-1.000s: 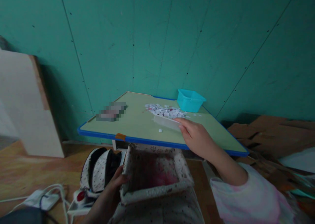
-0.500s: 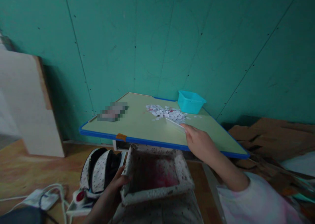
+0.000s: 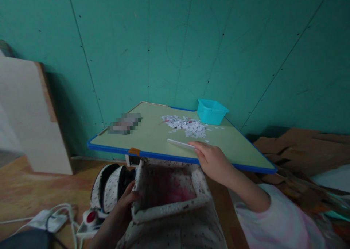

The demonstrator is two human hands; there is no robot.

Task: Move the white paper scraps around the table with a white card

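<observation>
My right hand [image 3: 213, 159] is closed on a thin white flat piece [image 3: 179, 144], seen nearly edge-on, just over the front of the pale green table [image 3: 153, 141]. Beyond it lies a loose heap of small white paper scraps [image 3: 188, 125], with a few reddish bits among them. My left hand [image 3: 128, 201] grips the left rim of a white, dark-speckled bin [image 3: 175, 207] that stands below the table's front edge. Pink stains show inside the bin. Some of the left fingers are hidden behind its side.
A turquoise basket [image 3: 212, 112] stands at the table's back right. On the left of the tabletop is a blurred-out flat item [image 3: 125, 124]. A speckled bag [image 3: 109, 187] and a white power strip [image 3: 50, 221] with cables are on the floor. Cardboard [image 3: 306, 150] is piled at right.
My right hand has drawn the white piece toward me and a little left, away from the scraps to the table's front. My left hand keeps its grip on the bin, which has shifted slightly left.
</observation>
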